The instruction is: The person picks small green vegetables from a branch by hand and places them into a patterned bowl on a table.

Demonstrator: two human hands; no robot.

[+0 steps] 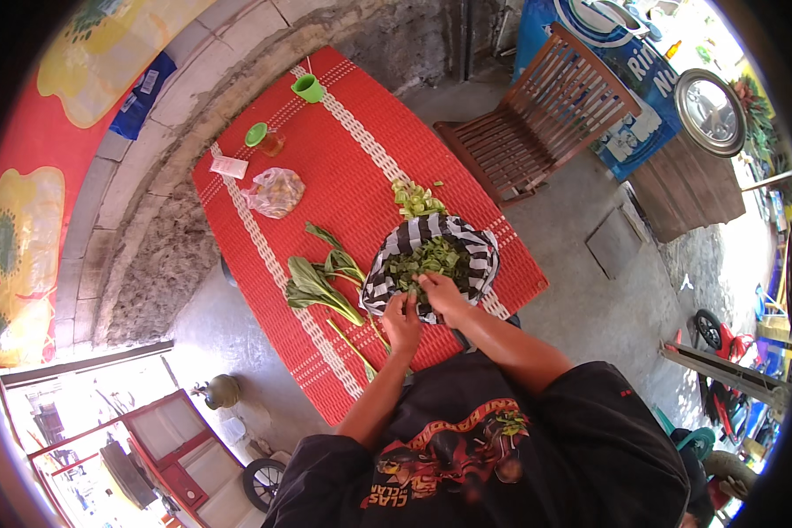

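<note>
A black-and-white striped plastic bag (478,247) lies wide on the table, filled with torn leafy greens (435,257). My left hand (401,323) is over its near rim, thumb and fingertips pinched on a small piece of greens. Close against it, my right hand (443,297) pinches at the same piece; the fingers hide most of it. To the left of the bag lie whole leafy stalks (320,284), and a thin bare stem (351,346) rests nearer to me. Chopped pale-green stem pieces (417,198) sit in a heap just beyond the bag.
The table has a red woven cover (363,168). On it are a knotted clear plastic bag (277,193), a small white packet (229,167), a green-lidded jar (264,138) and a green cup (307,88). A slatted wooden chair (534,119) stands by the far right side.
</note>
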